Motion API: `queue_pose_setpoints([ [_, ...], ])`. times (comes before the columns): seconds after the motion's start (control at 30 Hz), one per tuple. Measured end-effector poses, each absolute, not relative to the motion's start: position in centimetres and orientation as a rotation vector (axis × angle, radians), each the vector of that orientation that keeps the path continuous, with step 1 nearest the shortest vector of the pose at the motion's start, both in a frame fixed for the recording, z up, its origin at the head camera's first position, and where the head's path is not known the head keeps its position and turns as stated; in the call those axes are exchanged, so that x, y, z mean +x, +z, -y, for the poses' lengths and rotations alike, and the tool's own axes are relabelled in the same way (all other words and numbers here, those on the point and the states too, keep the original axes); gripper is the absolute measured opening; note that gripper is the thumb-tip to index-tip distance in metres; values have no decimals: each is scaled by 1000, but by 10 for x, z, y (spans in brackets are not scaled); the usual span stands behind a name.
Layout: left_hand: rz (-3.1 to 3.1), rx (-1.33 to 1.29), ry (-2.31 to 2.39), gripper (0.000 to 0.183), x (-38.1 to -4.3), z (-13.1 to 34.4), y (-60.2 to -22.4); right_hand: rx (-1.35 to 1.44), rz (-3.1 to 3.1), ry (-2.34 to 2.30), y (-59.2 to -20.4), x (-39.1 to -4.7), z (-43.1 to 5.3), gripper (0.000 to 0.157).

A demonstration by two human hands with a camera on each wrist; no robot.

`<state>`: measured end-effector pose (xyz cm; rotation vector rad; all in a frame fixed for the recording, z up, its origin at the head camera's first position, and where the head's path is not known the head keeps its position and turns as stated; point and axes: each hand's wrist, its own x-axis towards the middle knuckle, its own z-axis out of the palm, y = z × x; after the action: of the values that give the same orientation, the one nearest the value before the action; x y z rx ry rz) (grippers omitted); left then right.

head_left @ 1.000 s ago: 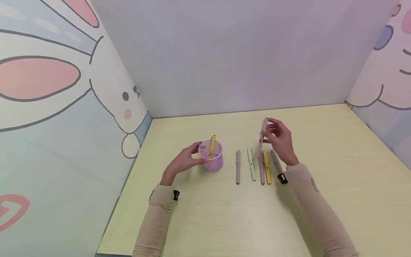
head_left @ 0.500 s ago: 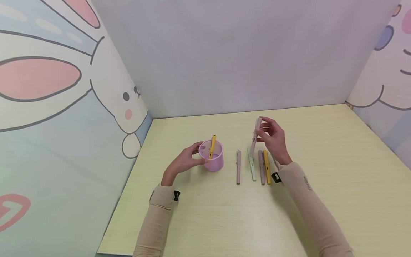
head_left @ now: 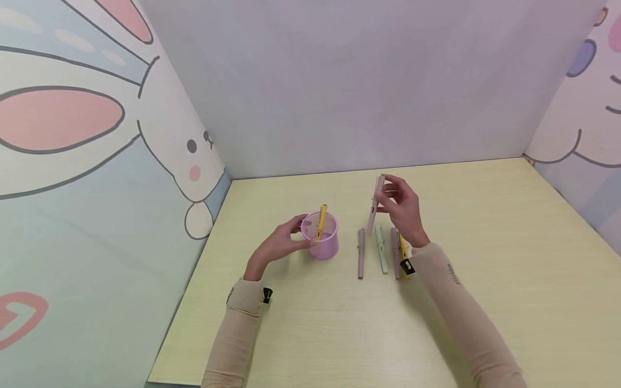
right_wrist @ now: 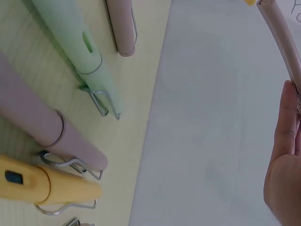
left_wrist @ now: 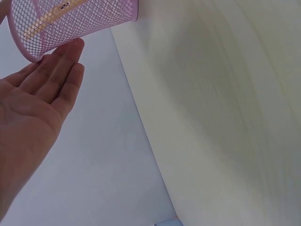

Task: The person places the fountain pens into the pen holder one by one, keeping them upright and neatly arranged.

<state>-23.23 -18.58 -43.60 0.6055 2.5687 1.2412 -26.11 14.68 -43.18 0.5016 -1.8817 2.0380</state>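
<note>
Right now | cup (head_left: 324,249) on worktop (head_left: 310,323), mouth up, yellow pen (head_left: 321,222) leaning inside | left hand (head_left: 281,241) clasping cup's side near the rim | right hand (head_left: 404,209) over worktop, pinching mauve pen (head_left: 375,198), steeply tilted, apart from cup

At the left fingers (left_wrist: 70,56), a lilac mesh cup (head_left: 324,248), its inner pen (head_left: 322,218) yellow. In the right fingers (head_left: 386,201), a pale mauve pen (head_left: 372,216). Below them, a mint pen (head_left: 381,249), two mauve pens (head_left: 361,253) and a yellow pen (right_wrist: 70,186), silver-clipped. Beneath, a pale yellow, faintly grained tabletop (head_left: 315,334); behind, beige sleeves (head_left: 237,323); beyond, a lilac-grey wall (head_left: 368,91); to their left, a grey-lined white-and-pink rabbit (head_left: 167,132) on pale blue.
</note>
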Motion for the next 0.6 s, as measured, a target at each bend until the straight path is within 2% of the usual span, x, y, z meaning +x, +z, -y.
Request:
queue_pose_setpoints([
  [0.6, -2566, 611, 1244, 79, -232, 183, -436, 564, 1741, 2156, -427, -265, -120, 45],
])
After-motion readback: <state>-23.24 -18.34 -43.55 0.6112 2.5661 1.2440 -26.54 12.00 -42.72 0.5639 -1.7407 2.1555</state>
